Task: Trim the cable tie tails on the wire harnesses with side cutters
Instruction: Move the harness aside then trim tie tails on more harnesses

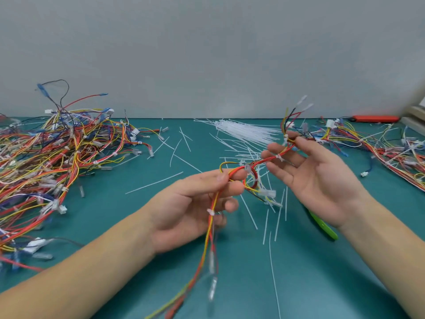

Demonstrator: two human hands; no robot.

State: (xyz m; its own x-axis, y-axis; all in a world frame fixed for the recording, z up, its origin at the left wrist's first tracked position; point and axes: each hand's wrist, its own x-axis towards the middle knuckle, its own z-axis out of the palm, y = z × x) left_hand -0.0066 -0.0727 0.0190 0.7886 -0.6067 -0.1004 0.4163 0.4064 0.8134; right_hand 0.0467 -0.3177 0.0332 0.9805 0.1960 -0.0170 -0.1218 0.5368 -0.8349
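A red, yellow and orange wire harness [264, 160] stretches between both hands above the green mat. My left hand [193, 203] pinches it between thumb and fingers, and its lower end hangs toward me with clear terminals. My right hand [322, 178], palm up, pinches the harness near its far end between thumb and forefinger; white cable ties [279, 157] sit along the wires. The side cutters, with a green handle [324, 226], lie on the mat under my right wrist, mostly hidden.
A big heap of harnesses [46, 162] fills the left of the mat. Another heap [379, 143] lies at the right. A bundle of unused white cable ties [246, 132] lies at the back centre. Cut tie tails [271, 217] litter the middle. An orange tool [374, 118] sits far right.
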